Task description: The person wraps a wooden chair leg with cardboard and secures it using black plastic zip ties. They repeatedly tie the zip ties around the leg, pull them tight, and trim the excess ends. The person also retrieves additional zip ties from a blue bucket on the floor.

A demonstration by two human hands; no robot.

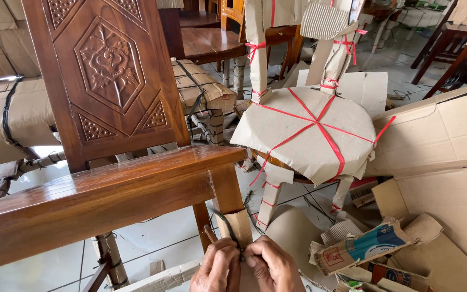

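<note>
A dark wooden chair with a carved back (109,70) and a bare seat rail (104,194) stands right in front of me. Its front right leg (228,194) is wrapped low down in brown cardboard (240,224) with a black strap (228,227) running over it. My left hand (217,267) and my right hand (274,267) are pressed together at the bottom of that leg, fingers pinching the black strap against the cardboard. Both hands are partly cut off by the lower edge of the view.
A second chair (309,130) wrapped in cardboard and tied with red string stands to the right. Large cardboard sheets (439,140) and a torn printed box (363,249) lie at the right. More wrapped furniture (6,119) sits at the left, wooden chairs behind, on a pale tiled floor (158,238).
</note>
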